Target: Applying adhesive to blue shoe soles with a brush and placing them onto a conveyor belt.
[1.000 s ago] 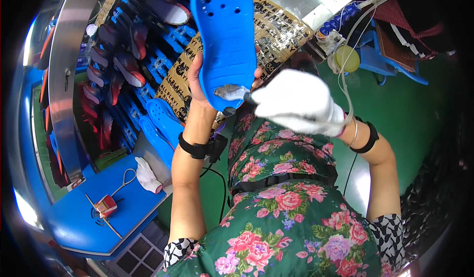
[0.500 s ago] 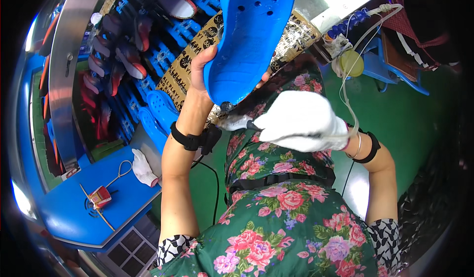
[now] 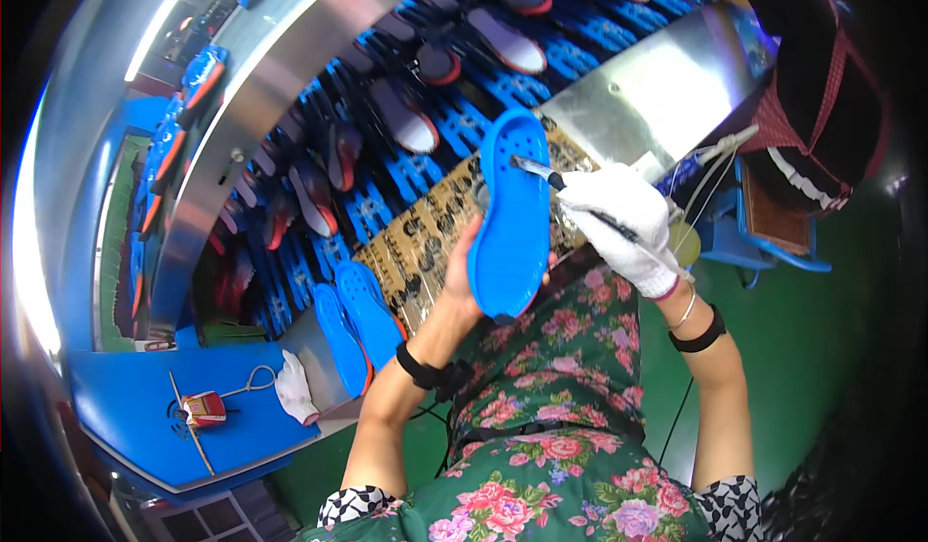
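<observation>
A blue shoe sole (image 3: 514, 228) with round holes at its far end is tilted up in front of me. My bare left hand (image 3: 462, 269) grips it from the left side, thumb along its edge and fingertips showing at the right. In a white knitted glove, my right hand (image 3: 621, 221) is closed around a brush (image 3: 534, 169) with a dark handle. The brush tip lies over the sole's holes; whether it touches is hard to tell. A thin cord or tube runs along the glove. Two more blue shoe soles (image 3: 360, 312) lean beside my left forearm.
Several soles and shoe parts (image 3: 401, 117) lie on a blue slatted rack. Patterned brown wrapping (image 3: 416, 237) covers its near edge, beside a metal plate (image 3: 667, 87). A blue table (image 3: 126, 416) carries a white glove (image 3: 294, 389) and a red box (image 3: 203, 410). A co-worker (image 3: 812, 87) is at right.
The view has shifted. The sole has moved farther from me and stands more upright. My right hand has raised the brush from below the sole's near end to its holes.
</observation>
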A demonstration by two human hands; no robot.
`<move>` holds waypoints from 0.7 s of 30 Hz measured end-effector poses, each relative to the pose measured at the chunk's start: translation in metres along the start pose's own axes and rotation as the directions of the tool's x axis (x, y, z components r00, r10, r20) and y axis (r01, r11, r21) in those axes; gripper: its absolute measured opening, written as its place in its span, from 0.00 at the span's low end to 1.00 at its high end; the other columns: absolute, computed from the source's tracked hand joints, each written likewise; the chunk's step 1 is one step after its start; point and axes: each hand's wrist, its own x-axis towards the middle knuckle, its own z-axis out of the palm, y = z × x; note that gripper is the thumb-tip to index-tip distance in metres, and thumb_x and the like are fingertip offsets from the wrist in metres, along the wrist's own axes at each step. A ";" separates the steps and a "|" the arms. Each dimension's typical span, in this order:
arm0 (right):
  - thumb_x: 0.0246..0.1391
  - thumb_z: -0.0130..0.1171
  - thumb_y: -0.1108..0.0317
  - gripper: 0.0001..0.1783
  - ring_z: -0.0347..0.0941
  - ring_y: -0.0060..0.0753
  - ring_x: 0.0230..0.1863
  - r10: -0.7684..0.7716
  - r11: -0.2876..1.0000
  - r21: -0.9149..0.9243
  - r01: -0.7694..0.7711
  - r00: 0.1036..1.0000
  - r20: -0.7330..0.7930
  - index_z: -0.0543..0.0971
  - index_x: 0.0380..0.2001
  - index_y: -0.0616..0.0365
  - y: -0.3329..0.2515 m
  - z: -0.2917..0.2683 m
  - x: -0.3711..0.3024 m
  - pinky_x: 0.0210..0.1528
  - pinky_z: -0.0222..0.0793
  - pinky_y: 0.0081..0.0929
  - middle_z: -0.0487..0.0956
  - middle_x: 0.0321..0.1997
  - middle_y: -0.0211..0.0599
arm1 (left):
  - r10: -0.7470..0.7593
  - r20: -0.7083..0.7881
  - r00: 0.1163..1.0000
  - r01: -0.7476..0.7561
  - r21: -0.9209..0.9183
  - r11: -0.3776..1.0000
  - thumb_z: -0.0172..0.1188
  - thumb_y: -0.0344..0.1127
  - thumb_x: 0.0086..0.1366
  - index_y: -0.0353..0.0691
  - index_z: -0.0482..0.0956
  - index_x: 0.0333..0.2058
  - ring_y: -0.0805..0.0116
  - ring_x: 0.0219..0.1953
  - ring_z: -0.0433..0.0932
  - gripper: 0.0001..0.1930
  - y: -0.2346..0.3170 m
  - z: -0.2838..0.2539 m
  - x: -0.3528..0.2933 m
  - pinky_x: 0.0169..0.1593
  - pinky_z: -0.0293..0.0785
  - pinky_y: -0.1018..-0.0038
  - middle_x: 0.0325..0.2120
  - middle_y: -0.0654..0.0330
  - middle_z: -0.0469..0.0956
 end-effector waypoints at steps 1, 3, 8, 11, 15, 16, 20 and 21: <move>0.48 0.70 0.76 0.10 0.81 0.39 0.36 -0.016 1.000 -0.001 0.016 1.000 0.027 0.86 0.36 0.57 -0.003 0.005 0.004 0.39 0.76 0.33 0.86 0.38 0.40 | 0.004 0.004 1.000 -0.004 -0.026 1.000 0.47 0.67 0.69 0.39 0.57 0.70 0.30 0.59 0.71 0.43 0.001 0.001 -0.004 0.56 0.74 0.40 0.62 0.41 0.69; 0.47 0.70 0.77 0.10 0.82 0.40 0.37 -0.066 0.993 0.103 0.058 0.995 0.072 0.86 0.35 0.57 -0.015 0.008 0.003 0.40 0.77 0.33 0.86 0.37 0.40 | 0.025 0.040 0.999 -0.023 -0.060 0.998 0.45 0.68 0.69 0.38 0.57 0.70 0.31 0.59 0.71 0.43 0.006 0.000 -0.014 0.58 0.73 0.40 0.61 0.39 0.69; 0.46 0.68 0.83 0.07 0.82 0.31 0.36 0.564 0.462 0.735 -0.496 0.804 0.188 0.84 0.31 0.65 -0.023 -0.010 -0.023 0.38 0.77 0.23 0.85 0.39 0.48 | 0.239 0.162 0.957 -0.273 0.236 0.933 0.66 0.64 0.58 0.40 0.48 0.73 0.30 0.63 0.67 0.55 0.035 0.026 -0.046 0.62 0.66 0.33 0.67 0.40 0.61; 0.45 0.65 0.86 0.08 0.80 0.29 0.32 0.713 0.343 0.845 -0.410 0.699 0.050 0.83 0.30 0.65 -0.013 -0.022 -0.036 0.35 0.76 0.22 0.85 0.39 0.48 | 0.186 0.405 0.895 -0.320 0.294 0.900 0.75 0.60 0.50 0.39 0.46 0.73 0.33 0.59 0.71 0.61 0.066 0.084 -0.058 0.58 0.71 0.32 0.68 0.41 0.57; 0.46 0.64 0.86 0.09 0.79 0.27 0.32 0.765 0.276 0.854 -0.441 0.638 0.082 0.84 0.31 0.64 -0.006 -0.011 -0.042 0.36 0.76 0.21 0.85 0.38 0.45 | 0.208 0.641 0.739 -0.460 0.254 0.851 0.73 0.66 0.50 0.34 0.45 0.72 0.33 0.57 0.71 0.64 0.134 0.158 -0.059 0.53 0.80 0.42 0.65 0.34 0.56; 0.46 0.64 0.86 0.09 0.80 0.27 0.32 0.773 0.273 0.843 -0.464 0.628 0.095 0.84 0.32 0.64 -0.004 -0.005 -0.042 0.36 0.76 0.21 0.85 0.37 0.44 | 0.267 0.639 0.721 -0.473 0.173 0.864 0.72 0.67 0.51 0.32 0.45 0.71 0.32 0.57 0.70 0.64 0.147 0.178 -0.052 0.53 0.81 0.45 0.64 0.33 0.57; 0.48 0.65 0.84 0.09 0.81 0.27 0.34 0.751 0.223 0.828 -0.515 0.632 0.191 0.85 0.35 0.66 -0.003 0.028 -0.037 0.38 0.76 0.20 0.86 0.37 0.42 | 0.597 0.423 0.681 -0.663 0.012 0.748 0.59 0.74 0.59 0.30 0.43 0.70 0.33 0.66 0.58 0.60 0.244 0.229 -0.028 0.65 0.71 0.48 0.66 0.33 0.52; 0.49 0.66 0.83 0.09 0.81 0.25 0.33 0.755 0.213 0.815 -0.538 0.620 0.212 0.85 0.35 0.67 0.001 0.036 -0.040 0.38 0.76 0.19 0.86 0.35 0.40 | 0.617 0.329 0.715 -0.621 -0.106 0.776 0.55 0.74 0.61 0.31 0.42 0.71 0.35 0.68 0.54 0.59 0.266 0.233 -0.022 0.66 0.68 0.47 0.68 0.35 0.49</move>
